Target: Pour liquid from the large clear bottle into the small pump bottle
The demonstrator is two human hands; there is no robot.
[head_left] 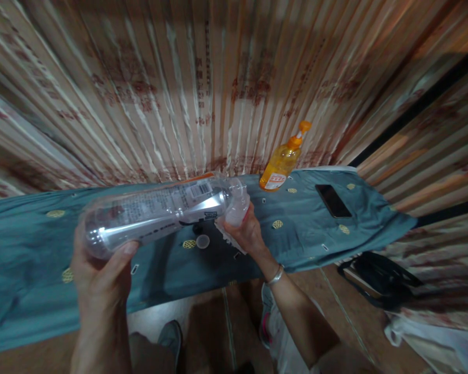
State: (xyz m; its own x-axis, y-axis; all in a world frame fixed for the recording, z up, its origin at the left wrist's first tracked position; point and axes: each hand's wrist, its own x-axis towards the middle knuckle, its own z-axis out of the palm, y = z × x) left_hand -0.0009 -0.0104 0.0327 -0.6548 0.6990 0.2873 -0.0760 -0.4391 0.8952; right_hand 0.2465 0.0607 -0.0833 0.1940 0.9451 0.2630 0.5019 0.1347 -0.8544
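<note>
My left hand [105, 270] is wrapped round the base of a large clear plastic bottle [156, 213], which is tilted on its side with its neck toward the right. At the bottle's mouth, my right hand [245, 228] grips a small translucent container [237, 206]. A crumpled whitish tissue or cloth [231, 238] shows under the right hand's fingers. Below the bottle, a small round clear cap or lid [203, 241] lies on the green cloth. Whether liquid passes between the bottle and the container cannot be made out.
An orange pump bottle [280, 165] stands at the back of the table with the green patterned cloth [296, 244]. A dark phone [333, 200] lies to its right. Behind hangs a pleated curtain [159, 78]. A black bag [380, 278] sits on the floor at right.
</note>
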